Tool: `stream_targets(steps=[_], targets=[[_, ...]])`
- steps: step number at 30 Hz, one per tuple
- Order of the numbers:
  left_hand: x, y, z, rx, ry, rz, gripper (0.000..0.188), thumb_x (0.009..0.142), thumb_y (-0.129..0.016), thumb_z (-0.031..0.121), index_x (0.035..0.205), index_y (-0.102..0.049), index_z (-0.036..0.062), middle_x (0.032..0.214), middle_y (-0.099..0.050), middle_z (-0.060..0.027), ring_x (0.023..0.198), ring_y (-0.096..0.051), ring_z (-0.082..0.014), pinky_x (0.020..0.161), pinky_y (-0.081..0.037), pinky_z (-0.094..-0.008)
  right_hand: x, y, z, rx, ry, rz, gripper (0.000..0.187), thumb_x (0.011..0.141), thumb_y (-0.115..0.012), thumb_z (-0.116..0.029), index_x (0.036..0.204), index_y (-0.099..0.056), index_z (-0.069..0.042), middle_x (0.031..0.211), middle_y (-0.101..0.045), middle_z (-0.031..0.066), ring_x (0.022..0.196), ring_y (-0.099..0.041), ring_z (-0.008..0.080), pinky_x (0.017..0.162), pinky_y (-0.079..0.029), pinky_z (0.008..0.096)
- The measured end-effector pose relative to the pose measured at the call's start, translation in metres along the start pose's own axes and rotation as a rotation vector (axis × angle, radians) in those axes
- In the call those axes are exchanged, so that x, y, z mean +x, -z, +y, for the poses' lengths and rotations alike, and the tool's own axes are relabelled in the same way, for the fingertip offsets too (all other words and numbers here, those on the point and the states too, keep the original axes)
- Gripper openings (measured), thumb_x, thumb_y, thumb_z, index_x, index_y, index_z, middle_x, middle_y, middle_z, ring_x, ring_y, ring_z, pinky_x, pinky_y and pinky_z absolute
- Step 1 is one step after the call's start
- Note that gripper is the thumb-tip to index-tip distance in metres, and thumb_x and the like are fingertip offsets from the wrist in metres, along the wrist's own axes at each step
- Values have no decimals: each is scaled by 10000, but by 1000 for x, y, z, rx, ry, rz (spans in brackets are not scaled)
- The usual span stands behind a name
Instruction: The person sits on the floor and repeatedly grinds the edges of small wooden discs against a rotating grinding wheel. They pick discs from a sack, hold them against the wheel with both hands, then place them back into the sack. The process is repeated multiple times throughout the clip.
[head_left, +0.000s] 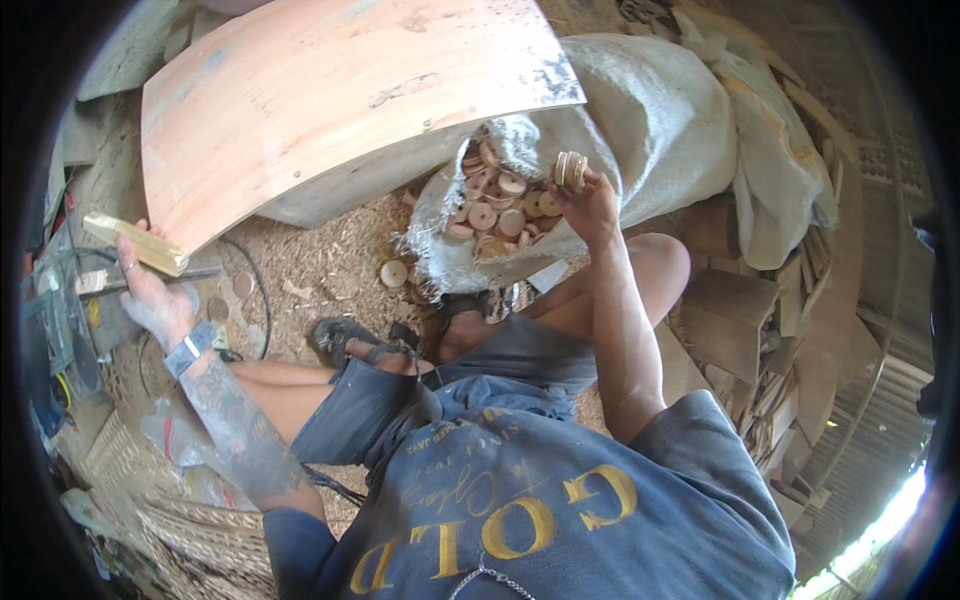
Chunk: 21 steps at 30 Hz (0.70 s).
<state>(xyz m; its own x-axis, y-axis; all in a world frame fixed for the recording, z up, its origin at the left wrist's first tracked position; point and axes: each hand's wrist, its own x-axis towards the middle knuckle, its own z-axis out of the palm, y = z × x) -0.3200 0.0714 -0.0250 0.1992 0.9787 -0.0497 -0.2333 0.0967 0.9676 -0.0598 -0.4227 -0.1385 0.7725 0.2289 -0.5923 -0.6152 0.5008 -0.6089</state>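
My left hand [158, 298], out at the left with a watch on its wrist, is closed on a pale rectangular wooden block [136, 244]. Raised above the open end of a white woven sack [432, 232], my right hand [592, 208] grips a short stack of round wooden discs [571, 169]. Many more wooden discs [482, 215] fill the sack's mouth, some with a hole in the middle. One loose disc [393, 273] lies on the sawdust beside the sack.
A large plywood sheet [340, 90] slants across the far side. Bulging white sacks [660, 120] stand at the right, near piled wood offcuts [725, 310]. Sawdust [320, 270] covers the floor, where a black cable [262, 300] curves at the left. My bent legs are close by.
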Motion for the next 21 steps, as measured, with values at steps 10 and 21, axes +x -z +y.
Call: stream_targets(steps=[10,21], targets=[[0,-1,0,34,-25,12,508,944,-660,255,1236,-534,-141,1179,-640,-204,1028,-647,-273,912,-530,-388,6,13,-6,-727,369,-108,342,871,-539,-164,1169,-635,-25,1126,-654,123,1028,-643,275,897,-534,430],[-1,-4,-2,62,-53,45,494,939,-672,252,1175,-578,-172,1121,-665,-230,951,-678,-279,859,-558,-395,20,39,47,-1909,448,45,325,873,-543,-230,1119,-655,-49,1151,-598,291,1107,-558,443,953,-470,485]])
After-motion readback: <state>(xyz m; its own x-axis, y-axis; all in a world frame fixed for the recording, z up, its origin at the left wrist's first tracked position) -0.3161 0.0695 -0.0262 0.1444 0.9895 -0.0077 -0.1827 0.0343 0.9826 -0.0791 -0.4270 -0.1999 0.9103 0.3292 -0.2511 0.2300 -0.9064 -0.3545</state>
